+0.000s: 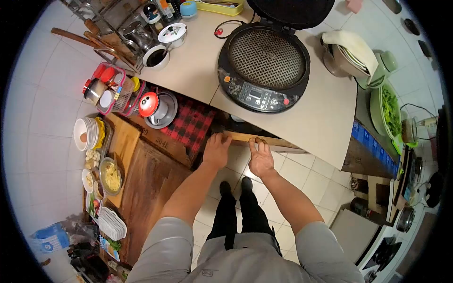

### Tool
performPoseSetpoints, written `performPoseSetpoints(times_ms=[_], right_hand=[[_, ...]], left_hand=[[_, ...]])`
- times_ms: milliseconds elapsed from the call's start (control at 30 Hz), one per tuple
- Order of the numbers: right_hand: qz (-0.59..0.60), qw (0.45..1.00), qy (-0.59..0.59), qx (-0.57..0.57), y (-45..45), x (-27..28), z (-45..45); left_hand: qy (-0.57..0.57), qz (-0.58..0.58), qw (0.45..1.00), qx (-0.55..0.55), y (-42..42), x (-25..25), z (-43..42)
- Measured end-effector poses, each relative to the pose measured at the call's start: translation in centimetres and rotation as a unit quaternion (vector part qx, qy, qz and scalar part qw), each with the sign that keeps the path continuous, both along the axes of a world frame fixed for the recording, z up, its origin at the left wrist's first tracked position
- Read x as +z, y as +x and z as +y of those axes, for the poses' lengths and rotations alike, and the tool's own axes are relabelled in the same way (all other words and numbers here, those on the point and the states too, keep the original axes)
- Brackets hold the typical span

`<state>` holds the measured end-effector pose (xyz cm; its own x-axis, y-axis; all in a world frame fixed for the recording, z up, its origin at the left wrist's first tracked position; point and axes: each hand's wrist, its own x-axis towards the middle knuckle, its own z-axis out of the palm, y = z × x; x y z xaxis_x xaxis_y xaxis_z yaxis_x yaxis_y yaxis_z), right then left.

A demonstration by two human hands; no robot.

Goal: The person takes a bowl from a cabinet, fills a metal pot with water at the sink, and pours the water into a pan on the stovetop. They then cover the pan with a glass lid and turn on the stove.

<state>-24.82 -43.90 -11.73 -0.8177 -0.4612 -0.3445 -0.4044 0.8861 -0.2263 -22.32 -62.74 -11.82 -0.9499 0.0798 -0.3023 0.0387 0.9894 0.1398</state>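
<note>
Both hands are at the wooden front edge of a drawer pulled out from under the counter. My left hand rests on the drawer's left part, fingers over the edge, palm down. To its right, my right hand touches the same edge with its fingertips, fingers stretched. Inside the drawer it is dark, and a round pale item shows in part. Above the drawer, on the counter, stands an electric griddle with its black lid raised and its textured plate bare.
A wooden table on the left bears a bowl of yellow shreds, a white basket and stacked bowls. Red-lidded jars and a red kettle stand near the drawer. On the right are a green basket and a stove.
</note>
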Motion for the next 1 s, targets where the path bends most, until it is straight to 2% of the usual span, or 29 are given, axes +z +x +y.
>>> performPoseSetpoints(times_ms=[100,133,233,333,433,467,533,600,733,800,833,967,1000], right_hand=[[0.019,0.999,0.020,0.025,3.4,0.7,0.4],[0.070,0.997,0.012,0.043,4.5,-0.3,0.9],[0.074,0.994,0.033,0.069,7.6,-1.7,2.3],[0.069,0.994,0.018,0.082,10.6,-1.9,4.0],[0.050,0.996,0.000,0.078,13.9,-1.8,6.1],[0.032,0.997,-0.008,0.069,15.1,-1.1,7.0],[0.006,0.997,0.009,0.073,17.3,0.5,8.6],[-0.003,1.000,-0.025,0.017,20.2,-0.3,11.2],[-0.050,0.989,-0.109,-0.086,24.7,0.4,17.1],[-0.063,0.986,-0.103,-0.116,26.2,1.0,19.8],[-0.072,0.984,-0.098,-0.133,26.8,1.4,21.0],[-0.140,0.977,-0.003,-0.161,27.7,1.9,25.2],[-0.126,0.975,-0.040,-0.178,28.1,1.4,26.4]], left_hand=[[0.043,-0.027,0.999,-0.006,4.0,1.0,0.1],[0.076,-0.027,0.997,-0.001,5.2,1.1,0.1],[0.044,0.103,0.993,-0.033,9.3,-0.5,0.8],[0.094,0.092,0.990,-0.058,12.7,-2.0,1.9],[0.150,-0.005,0.989,-0.009,16.7,-1.7,4.4],[0.132,-0.023,0.990,-0.038,18.4,-2.8,5.4],[0.137,-0.052,0.989,-0.029,21.5,-1.1,8.4],[0.157,-0.116,0.980,-0.046,24.5,-1.8,12.1],[0.245,-0.156,0.957,-0.012,29.5,-1.6,20.9],[0.279,-0.162,0.947,0.010,31.0,-1.9,25.0],[0.290,-0.211,0.933,0.036,30.9,-0.8,26.8],[0.299,-0.252,0.920,0.013,31.4,-2.2,32.4],[0.300,-0.270,0.915,0.001,31.3,-2.1,33.2]])
